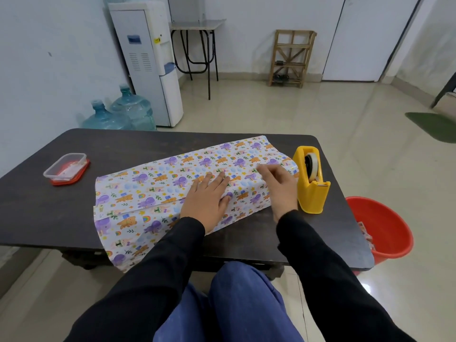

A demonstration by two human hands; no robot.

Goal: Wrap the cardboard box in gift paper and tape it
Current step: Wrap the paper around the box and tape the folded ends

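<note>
Blue-trousered knees [237,304] and black sleeves [172,262] fill the foreground. Just left of the yellow tape dispenser [310,180], the gift paper [153,188] lies on the dark table [49,206], folded over a long boxy shape. The left hand [206,201] presses flat on it, fingers straight, gripping nothing. The right hand [280,186], beside the dispenser, touches the paper; its fingers are too blurred to tell the grip. Far left of the dispenser sits a clear container [65,166].

It looks like a plain office back room: a tall white water dispenser [148,70] with two big blue water bottles [133,107] beside it, a glossy beige tiled floor [283,112], a small metal-legged side table [199,22] and bare white walls [49,70].
</note>
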